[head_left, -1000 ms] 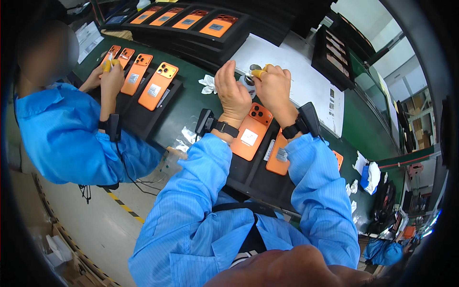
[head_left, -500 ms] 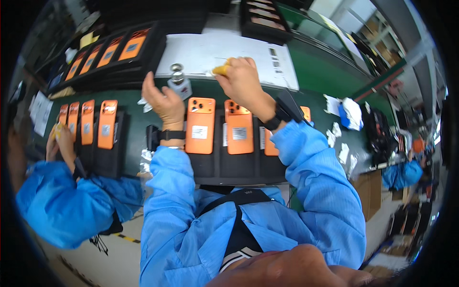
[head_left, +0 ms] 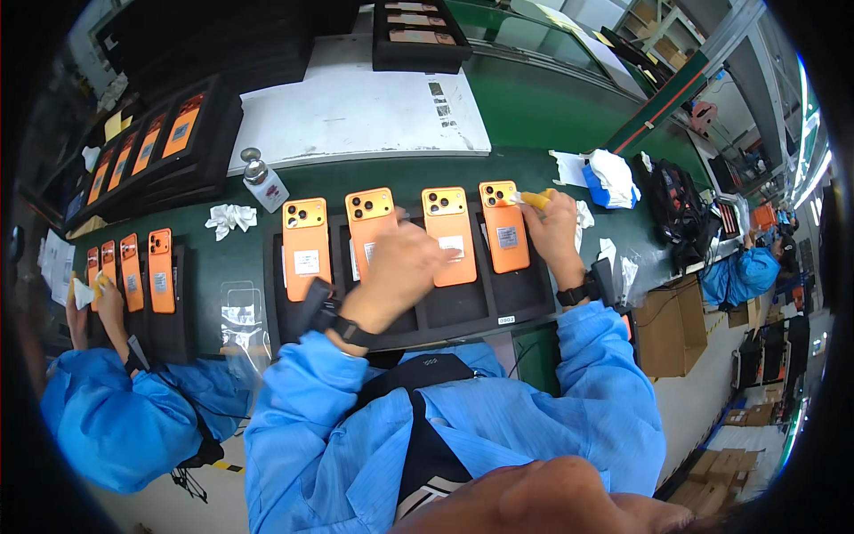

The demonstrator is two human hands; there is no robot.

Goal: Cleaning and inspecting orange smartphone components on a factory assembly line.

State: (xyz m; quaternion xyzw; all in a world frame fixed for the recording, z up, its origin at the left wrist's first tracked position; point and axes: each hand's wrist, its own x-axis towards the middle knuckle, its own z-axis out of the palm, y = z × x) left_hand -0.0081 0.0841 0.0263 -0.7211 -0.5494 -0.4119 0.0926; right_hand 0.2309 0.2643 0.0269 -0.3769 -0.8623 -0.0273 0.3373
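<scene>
Along the dark green counter (head_left: 351, 176), a black tray (head_left: 449, 307) sits close to the near edge, holding four orange phones (head_left: 307, 236) side by side, camera ends away from the wearer, pale labels on their backs. Right hand (head_left: 553, 227) pinches a yellow piece (head_left: 536, 198) with a white tip, set at the camera end of the rightmost phone (head_left: 505, 236). Left hand (head_left: 400, 267) is over the middle of the tray, fingers toward the third phone (motion-blurred; cannot tell whether it grips anything). Behind the tray's left end: a metal-topped bottle (head_left: 264, 185), with a crumpled white tissue (head_left: 231, 221) beside it. Further back lies a white board (head_left: 356, 111), its surface smudged, with a black tray of phones (head_left: 420, 55) past it and stacked black trays (head_left: 200, 147) to its left. Right side of counter: blue-and-white pack (head_left: 612, 182), then a black bag (head_left: 679, 200). Clear plastic (head_left: 245, 320) lies left of the tray. Room: at left, a blue-sleeved co-worker (head_left: 142, 418) at a second row of orange phones (head_left: 160, 271); at right, an open cardboard box (head_left: 673, 325) below counter level, another blue-clad person (head_left: 738, 274) farther off, shelving (head_left: 654, 16) beyond the green-and-red rail (head_left: 663, 105).
</scene>
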